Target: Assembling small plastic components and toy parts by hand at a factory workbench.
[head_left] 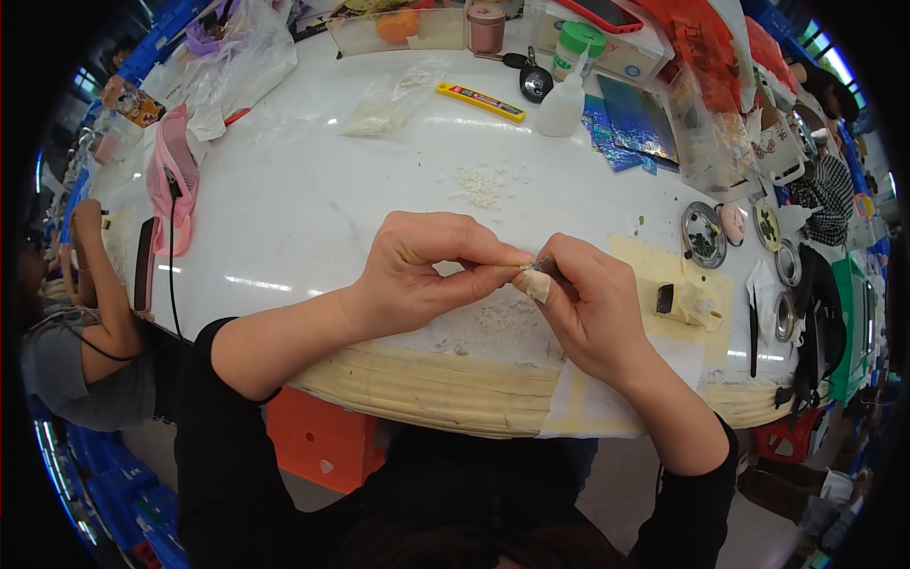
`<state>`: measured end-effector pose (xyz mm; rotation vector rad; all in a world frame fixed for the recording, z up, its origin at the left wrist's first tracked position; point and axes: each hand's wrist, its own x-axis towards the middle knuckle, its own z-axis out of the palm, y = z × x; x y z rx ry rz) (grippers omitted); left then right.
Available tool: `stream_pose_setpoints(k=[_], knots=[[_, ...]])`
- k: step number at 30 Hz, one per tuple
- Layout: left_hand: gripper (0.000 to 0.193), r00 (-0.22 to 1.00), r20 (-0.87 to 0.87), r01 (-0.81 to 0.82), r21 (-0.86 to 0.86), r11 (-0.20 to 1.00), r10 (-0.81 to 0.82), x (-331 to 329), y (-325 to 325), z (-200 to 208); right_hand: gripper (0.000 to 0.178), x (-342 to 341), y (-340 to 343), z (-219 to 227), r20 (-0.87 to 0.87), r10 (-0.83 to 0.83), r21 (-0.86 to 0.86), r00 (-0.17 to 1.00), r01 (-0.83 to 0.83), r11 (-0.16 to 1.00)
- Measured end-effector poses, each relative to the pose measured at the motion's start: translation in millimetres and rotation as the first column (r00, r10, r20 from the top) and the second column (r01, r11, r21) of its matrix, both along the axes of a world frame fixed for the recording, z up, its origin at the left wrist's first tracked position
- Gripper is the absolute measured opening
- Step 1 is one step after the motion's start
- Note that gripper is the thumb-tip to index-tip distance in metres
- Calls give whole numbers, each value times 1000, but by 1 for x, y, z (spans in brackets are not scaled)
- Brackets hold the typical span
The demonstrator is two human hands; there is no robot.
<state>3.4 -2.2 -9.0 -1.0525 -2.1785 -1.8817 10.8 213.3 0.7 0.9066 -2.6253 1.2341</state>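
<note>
Close together above the white table (313,204), my left hand (427,270) and my right hand (597,299) meet at their fingertips. Both are closed in a pinch around a tiny silvery grey piece (542,267), mostly hidden by the fingers and too small to name. Cream-coloured tape (534,285) wraps the tip of my right thumb. Beyond the hands lies a loose pile of small white bits (482,187). More white crumbs (502,321) are scattered on the table beneath them.
A yellow cutter knife (481,101), a white squeeze bottle (561,109) and keys (535,83) lie farther back. To the right are a taped block (687,305) and round metal dishes (704,234). Another person's arm (109,294) rests at the left edge.
</note>
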Motion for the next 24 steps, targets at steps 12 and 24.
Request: stream_pose_setpoints(k=[12, 24], knots=[[23, 979, -192, -79, -79, 994, 63, 0, 0, 2, 9, 1, 3, -2, -31, 50, 7, 998, -50, 999], [23, 979, -192, -77, -59, 995, 65, 3, 1, 3, 12, 1, 2, -2, -73, 37, 4, 997, -37, 999]])
